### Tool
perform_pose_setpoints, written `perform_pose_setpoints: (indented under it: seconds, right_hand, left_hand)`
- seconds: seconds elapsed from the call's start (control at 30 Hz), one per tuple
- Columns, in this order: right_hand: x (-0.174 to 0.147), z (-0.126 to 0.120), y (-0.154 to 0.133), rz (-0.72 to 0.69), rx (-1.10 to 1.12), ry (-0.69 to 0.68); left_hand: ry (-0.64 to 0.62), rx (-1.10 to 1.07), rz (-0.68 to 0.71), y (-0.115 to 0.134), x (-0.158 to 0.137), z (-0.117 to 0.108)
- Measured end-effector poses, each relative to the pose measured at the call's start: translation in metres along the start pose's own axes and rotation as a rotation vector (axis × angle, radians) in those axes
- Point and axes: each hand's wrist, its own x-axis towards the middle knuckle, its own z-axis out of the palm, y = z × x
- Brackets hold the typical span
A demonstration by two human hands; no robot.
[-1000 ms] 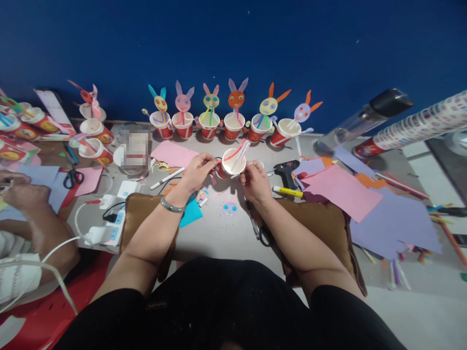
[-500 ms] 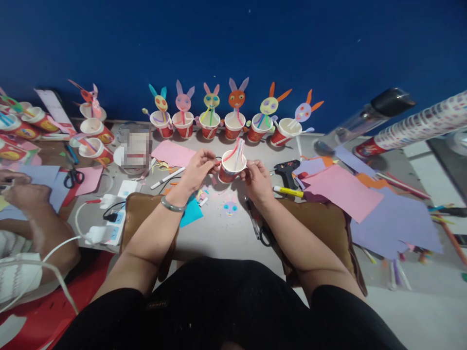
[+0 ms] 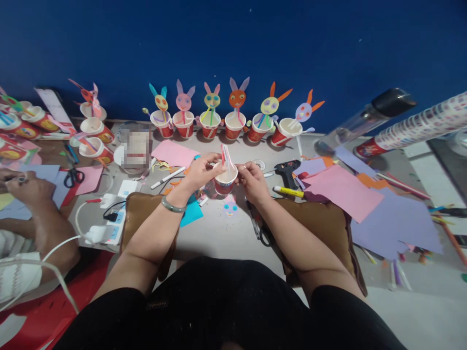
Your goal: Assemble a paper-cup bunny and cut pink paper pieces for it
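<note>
My left hand (image 3: 203, 171) is closed on a red-and-white paper cup (image 3: 224, 186), gripping its left side near the rim. Strips in red and white (image 3: 225, 154) stand up out of the cup. At the cup's right side my right hand (image 3: 253, 180) pinches with thumb and forefinger; what lies between the fingertips is too small to make out. Just below the cup, a purple paper rabbit face (image 3: 230, 208) with blue eyes lies on the table. Scissors (image 3: 265, 236) and a pen lie beside my right forearm.
Several cups with paper rabbits (image 3: 235, 125) line the wall. A black glue gun (image 3: 288, 172) and a yellow cutter (image 3: 288, 191) lie right, by coloured paper (image 3: 343, 189). Left are a power strip (image 3: 120, 214) and another person's hand (image 3: 31, 187). Brown cushions (image 3: 314, 223) lie under my forearms.
The cup has come slightly left and toward me. My left hand has shifted from beside the cup to gripping its rim; my right hand stays at its right side.
</note>
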Motion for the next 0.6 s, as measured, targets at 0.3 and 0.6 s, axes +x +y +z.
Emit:
perform_pose_setpoints:
  seconds: [0.3,0.6]
  right_hand:
    - [-0.006,-0.001,-0.002,-0.102,-0.166,-0.095]
    - [0.003,-0.018,0.011,-0.189,-0.498,-0.255]
  left_hand:
    - [-0.021,0.166,0.102,0.011,-0.005,0.007]
    - [0.038,0.26,0.168,0.005,-0.004,0.001]
